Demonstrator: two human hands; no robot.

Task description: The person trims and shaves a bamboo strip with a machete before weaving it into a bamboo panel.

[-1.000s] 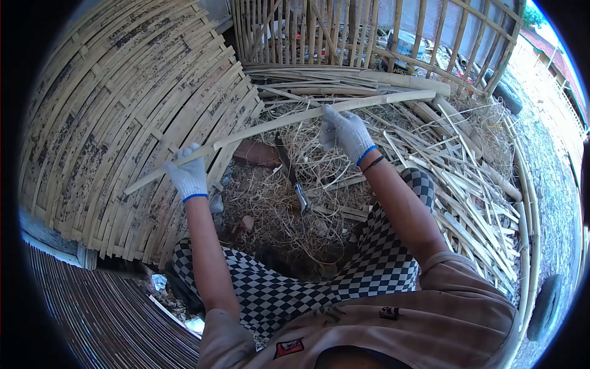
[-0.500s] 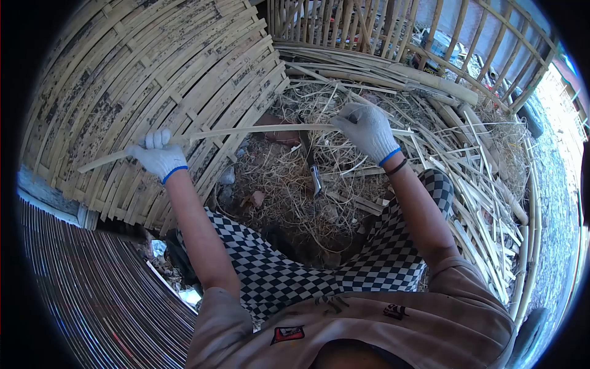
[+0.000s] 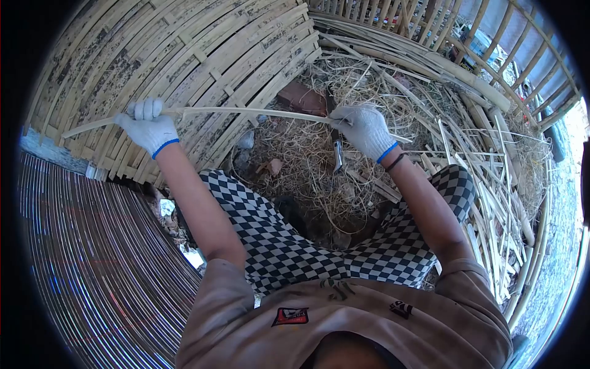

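Note:
A long pale bamboo strip point(image 3: 252, 111) stretches across between my hands, slightly bowed. My left hand point(image 3: 148, 126), in a white glove with a blue cuff, is closed round it near its left end, which sticks out beyond the fist. My right hand point(image 3: 362, 129), gloved the same way, pinches the strip toward its right end; a short length shows past the hand. Below the strip, a knife point(image 3: 337, 154) lies on the fibre-strewn ground, its upper part partly hidden under the strip and near my right hand. A reddish-brown block point(image 3: 302, 98) is just behind the strip.
A woven bamboo panel point(image 3: 166, 55) fills the upper left. Split bamboo strips point(image 3: 491, 215) lie heaped at the right. A bamboo fence point(image 3: 424, 21) stands at the back. Ridged sheeting point(image 3: 92, 246) is at the lower left. Curly shavings point(image 3: 307, 160) cover the ground between my knees.
The camera view has shifted, so the ground and panel sit differently in it. Both hands still hold the strip, with my left hand a little further out to the left.

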